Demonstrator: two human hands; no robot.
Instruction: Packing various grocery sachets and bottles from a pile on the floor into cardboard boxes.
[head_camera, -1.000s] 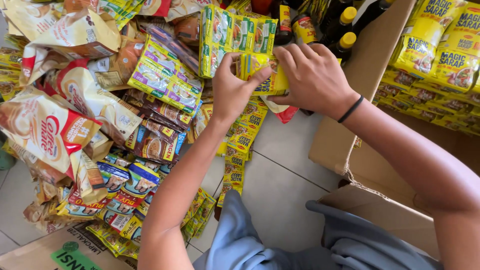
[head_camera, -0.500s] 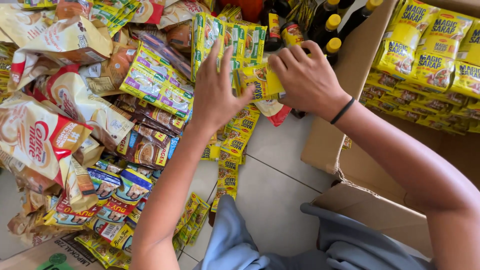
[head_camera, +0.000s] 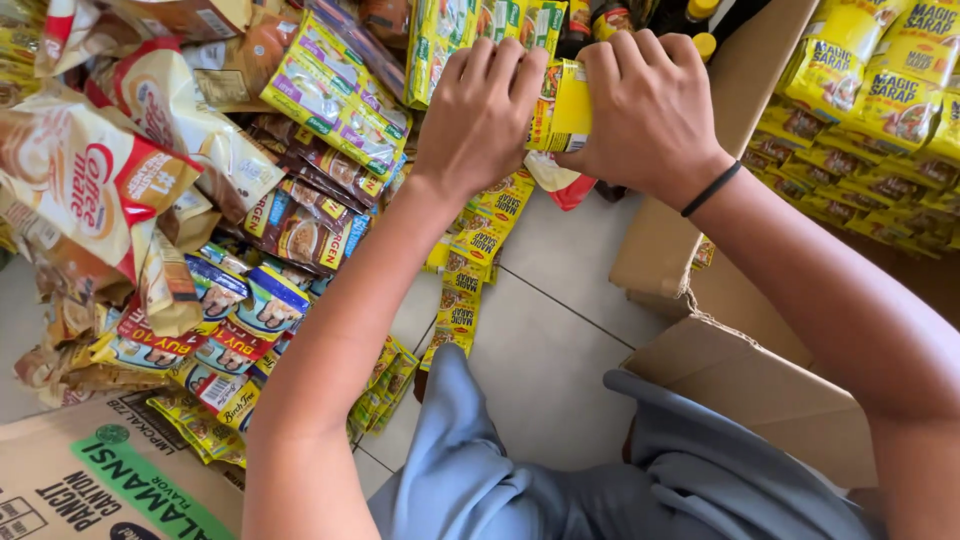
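Note:
My left hand (head_camera: 480, 112) and my right hand (head_camera: 648, 108) both grip a strip of small yellow seasoning sachets (head_camera: 562, 105) near the top middle of the head view. The fingers of both hands curl over the strip's top edge. More of the yellow sachet strip (head_camera: 470, 258) hangs down below my left wrist toward the tiled floor (head_camera: 560, 330). A black band (head_camera: 712, 188) circles my right wrist.
Hanging strips of coffee and creamer packets (head_camera: 130, 190) crowd the left. An open cardboard box (head_camera: 740, 300) sits at right beside rows of yellow sachets (head_camera: 880, 110). Dark bottles with yellow caps (head_camera: 700, 20) stand behind my hands. A printed carton (head_camera: 90, 480) lies bottom left.
My left hand has closed onto the yellow sachet strip beside my right hand. The camera has moved closer and both hands sit higher in view.

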